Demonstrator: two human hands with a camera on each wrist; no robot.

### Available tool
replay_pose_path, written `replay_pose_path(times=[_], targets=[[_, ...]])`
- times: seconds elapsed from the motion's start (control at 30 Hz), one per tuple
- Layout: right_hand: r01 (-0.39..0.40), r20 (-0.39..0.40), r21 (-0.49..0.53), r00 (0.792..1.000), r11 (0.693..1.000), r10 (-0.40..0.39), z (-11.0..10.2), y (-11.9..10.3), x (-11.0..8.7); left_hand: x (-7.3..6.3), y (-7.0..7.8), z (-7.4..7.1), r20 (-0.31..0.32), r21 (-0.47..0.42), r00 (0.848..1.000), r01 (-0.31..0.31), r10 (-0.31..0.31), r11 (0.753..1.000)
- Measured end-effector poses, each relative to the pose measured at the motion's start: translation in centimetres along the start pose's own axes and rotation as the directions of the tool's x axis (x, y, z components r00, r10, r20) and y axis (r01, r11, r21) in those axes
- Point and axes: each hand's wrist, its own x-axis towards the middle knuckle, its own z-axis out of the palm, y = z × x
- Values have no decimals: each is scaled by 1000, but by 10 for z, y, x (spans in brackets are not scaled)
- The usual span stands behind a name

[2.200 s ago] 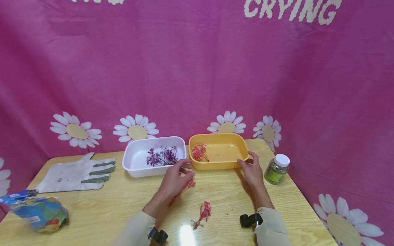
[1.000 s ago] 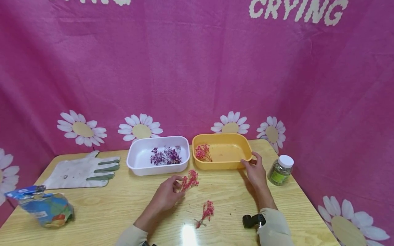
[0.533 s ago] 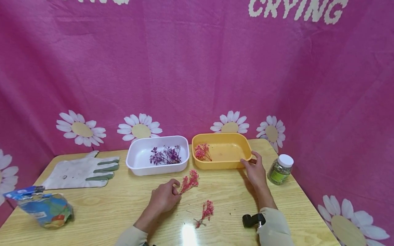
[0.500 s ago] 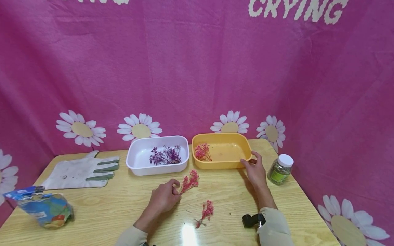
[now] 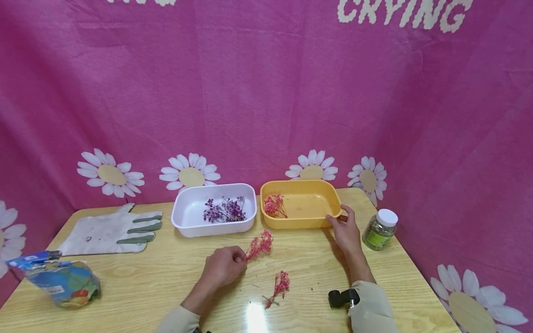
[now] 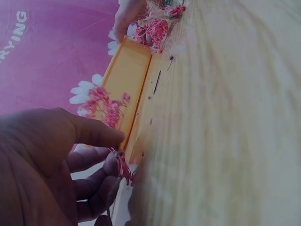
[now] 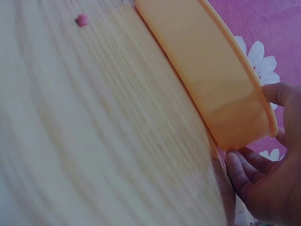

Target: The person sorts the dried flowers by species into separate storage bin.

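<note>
My left hand (image 5: 225, 266) pinches the stem end of a dried pink flower sprig (image 5: 260, 244) between thumb and fingers, low over the table in front of the trays. In the left wrist view the sprig's pink heads (image 6: 110, 107) point away from the thumb. My right hand (image 5: 345, 231) grips the near right corner of the yellow tray (image 5: 297, 224); in the right wrist view its thumb lies on the rim and fingers curl at the end wall. One pink sprig (image 5: 274, 206) lies inside that tray, at its left end. A tied pink sprig (image 5: 280, 284) lies on the table between my arms.
Left of the yellow tray stands a white tray (image 5: 214, 230) holding purple dried flowers (image 5: 225, 210). A white-lidded jar (image 5: 379, 231) is at the right edge. Far left lie a work glove (image 5: 104, 231) and a colourful plastic bag (image 5: 64, 284). A pink curtain (image 5: 250, 92) hangs behind.
My left hand has drawn back from beside the white tray toward me and now holds the pink sprig by its stems. My right hand has stayed on the yellow tray's corner.
</note>
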Motion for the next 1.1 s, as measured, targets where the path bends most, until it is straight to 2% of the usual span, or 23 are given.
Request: replay_pose_path(times=[0.2,0.37,0.47,0.77,0.9,1.1], targets=[[-4,1,19,1000,1000,4,0,1,1,3,1,-1,-19,-133,1000,-13,11,991],[1,-3,14,1000,1000,-1,0,1,2,7,3,0,-3,-280,1000,-12,12,960],[1,-3,11,1000,1000,-1,0,1,2,9,4,2,-3,-336,1000,-5,5,942],[-29,5,10,1000,1000,29,0,2,1,14,14,4,-46,-399,999,-21,3,917],[-20,-8,20,1000,1000,20,0,2,1,20,23,4,-56,-422,998,-47,26,905],[2,-22,15,1000,1000,-1,-1,4,2,31,36,6,-89,-412,994,-101,70,905]])
